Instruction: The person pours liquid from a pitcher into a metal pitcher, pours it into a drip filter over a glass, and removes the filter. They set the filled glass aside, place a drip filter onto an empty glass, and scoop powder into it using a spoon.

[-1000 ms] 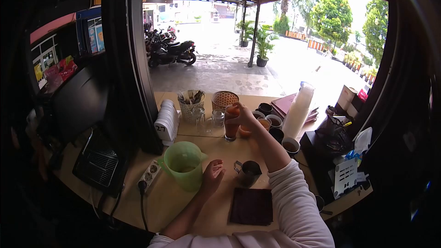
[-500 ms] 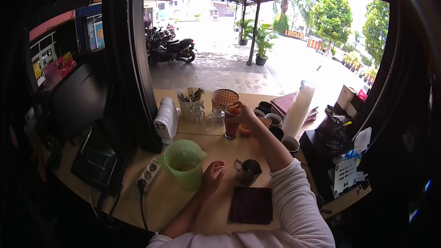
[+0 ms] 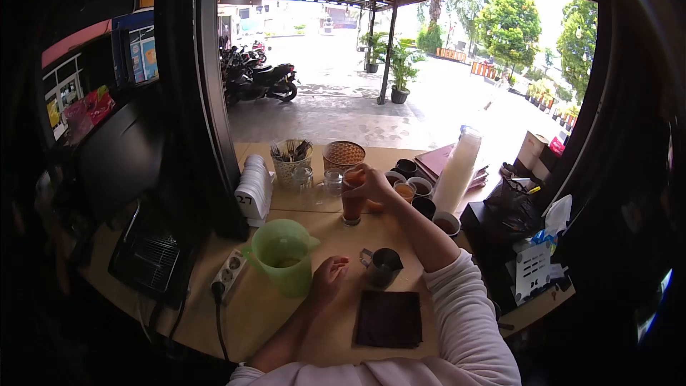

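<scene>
My right hand is wrapped round the upper part of a tall glass of reddish-brown drink. The glass stands upright on the wooden counter. My left hand rests beside the green plastic pitcher, holding nothing, with its fingers loosely bent and apart. To the right of that hand is a metal milk jug with its handle toward the left. A folded dark cloth lies in front of the jug.
Several cups crowd the right, near a tall stack of clear plastic cups. Behind stand upturned glasses, a cutlery basket and a woven basket. White number signs and a power strip are left.
The view has shifted slightly. My right hand has come a little nearer with the glass, its fingers now lower around the side. My left hand stays by the pitcher.
</scene>
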`<state>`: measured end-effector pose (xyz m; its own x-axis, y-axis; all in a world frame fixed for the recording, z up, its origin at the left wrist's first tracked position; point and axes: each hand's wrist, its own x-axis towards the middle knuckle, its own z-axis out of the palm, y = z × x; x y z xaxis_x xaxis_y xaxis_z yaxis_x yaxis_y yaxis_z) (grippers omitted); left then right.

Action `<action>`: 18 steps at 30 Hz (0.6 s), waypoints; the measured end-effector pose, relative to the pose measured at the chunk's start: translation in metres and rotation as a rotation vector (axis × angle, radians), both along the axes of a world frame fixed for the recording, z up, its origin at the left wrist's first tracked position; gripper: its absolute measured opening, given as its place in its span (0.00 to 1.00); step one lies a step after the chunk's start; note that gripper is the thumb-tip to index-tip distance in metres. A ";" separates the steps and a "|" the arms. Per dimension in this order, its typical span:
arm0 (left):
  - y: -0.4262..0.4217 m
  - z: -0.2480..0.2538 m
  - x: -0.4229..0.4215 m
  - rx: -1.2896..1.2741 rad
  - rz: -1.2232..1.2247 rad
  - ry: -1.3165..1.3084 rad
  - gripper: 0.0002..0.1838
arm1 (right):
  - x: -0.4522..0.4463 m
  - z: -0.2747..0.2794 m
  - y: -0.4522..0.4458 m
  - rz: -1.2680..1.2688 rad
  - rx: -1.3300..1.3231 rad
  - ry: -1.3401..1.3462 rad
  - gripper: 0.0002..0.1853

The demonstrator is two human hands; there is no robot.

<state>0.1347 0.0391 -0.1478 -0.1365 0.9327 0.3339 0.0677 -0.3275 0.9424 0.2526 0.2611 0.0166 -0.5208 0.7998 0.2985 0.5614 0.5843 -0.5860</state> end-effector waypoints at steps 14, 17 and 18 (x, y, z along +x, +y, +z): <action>-0.004 0.001 -0.001 -0.035 -0.007 0.019 0.11 | 0.009 -0.002 -0.010 -0.017 0.048 -0.048 0.47; -0.003 0.000 -0.001 -0.043 -0.012 0.018 0.10 | 0.013 0.001 -0.014 -0.020 0.029 -0.071 0.47; -0.003 0.000 -0.001 -0.046 -0.013 0.015 0.11 | 0.015 0.002 -0.014 -0.024 0.016 -0.087 0.47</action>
<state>0.1334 0.0363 -0.1478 -0.1192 0.9488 0.2926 0.0778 -0.2849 0.9554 0.2677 0.2467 0.0183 -0.5259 0.8080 0.2655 0.6241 0.5787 -0.5250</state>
